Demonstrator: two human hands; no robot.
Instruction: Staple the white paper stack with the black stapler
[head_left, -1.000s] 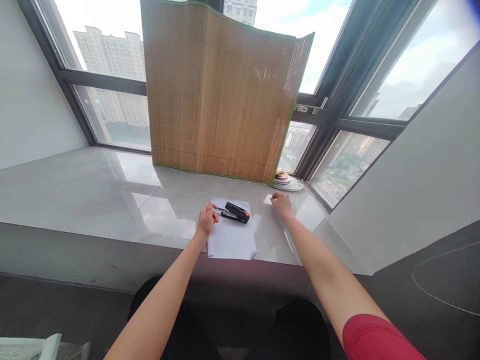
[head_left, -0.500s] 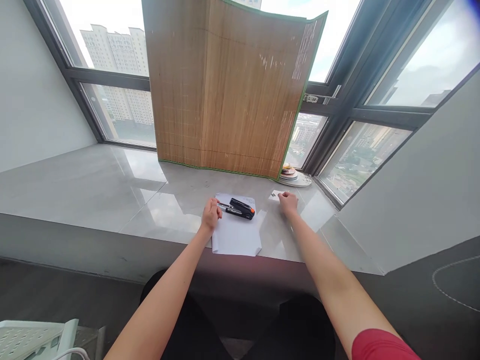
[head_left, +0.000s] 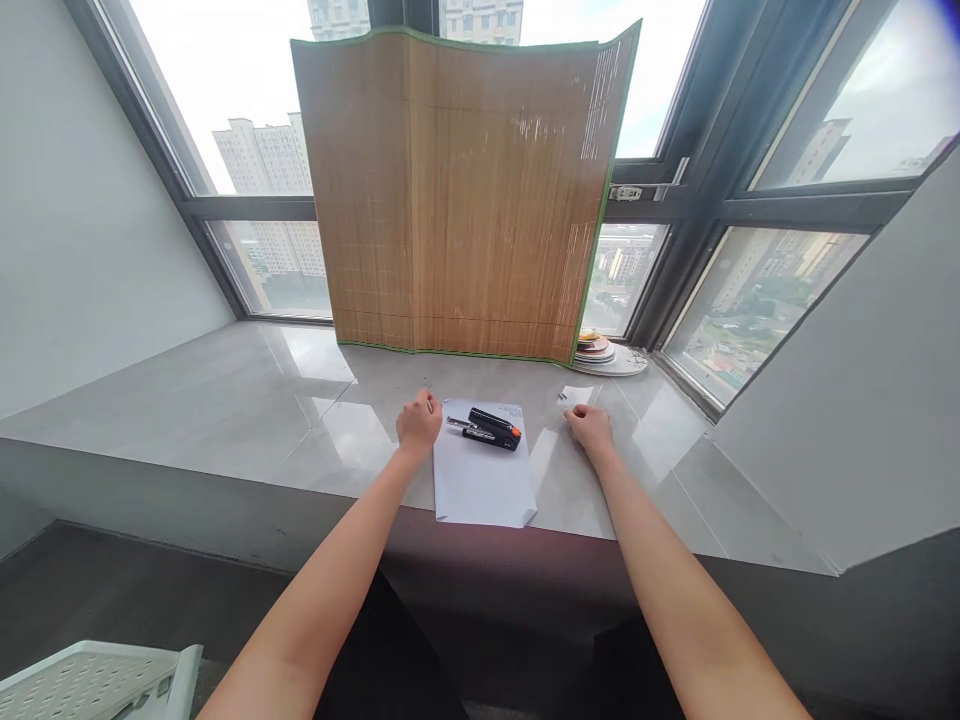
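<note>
On a stack of white paper sheets (head_left: 484, 485) lies a black stapler (head_left: 491, 427) with an orange tip. Its metal end sticks out to the left, towards my left hand (head_left: 418, 422). That hand is curled closed just left of the sheets, apart from the stapler; whatever its fingers hold is hidden. My right hand (head_left: 589, 430) rests on the ledge right of the sheets, fingertips pinched together at the near edge of a small white slip (head_left: 579, 395). Small dark pieces (head_left: 562, 397), perhaps staples, lie at the slip's left end. Nothing shows clearly between the right fingertips.
A bamboo mat (head_left: 472, 200) with green edging stands upright against the window behind the ledge (head_left: 225, 400). By its lower right corner is a stack of small plates or discs (head_left: 600, 352). A pale perforated plastic stool or rack (head_left: 97, 685) stands at the lower left.
My left hand has come away from the stapler's metal end, leaving a gap. My right hand has shifted slightly towards me along the slip. The whole view has also shifted a little.
</note>
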